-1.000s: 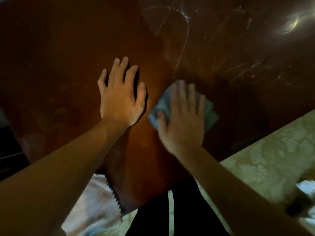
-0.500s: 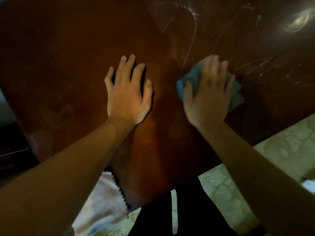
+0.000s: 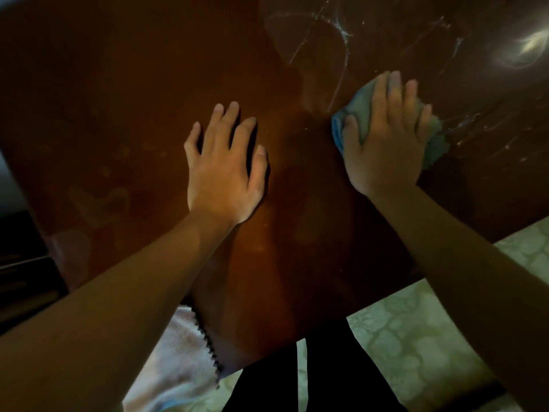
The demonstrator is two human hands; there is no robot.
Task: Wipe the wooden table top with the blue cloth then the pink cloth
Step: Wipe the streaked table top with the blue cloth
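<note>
The dark wooden table top [image 3: 118, 93] fills most of the view. My right hand [image 3: 386, 138] presses flat, fingers straight, on the crumpled blue cloth [image 3: 358, 107] at the right of the table; the cloth pokes out past my thumb and little finger. My left hand [image 3: 225, 171] rests flat on the bare wood at the centre, fingers spread. A pale pink cloth [image 3: 181, 355] with a zigzag edge lies at the table's near edge, partly hidden under my left forearm.
White smear streaks [image 3: 338, 28] and a light glare [image 3: 528, 46] mark the far right of the table. Patterned pale floor [image 3: 416, 346] shows below the near edge, with my dark trouser legs [image 3: 320, 376]. Dark furniture [image 3: 20, 278] stands at the left.
My right hand has slid the blue cloth away from me and to the right across the table. My left hand has stayed planted on the wood.
</note>
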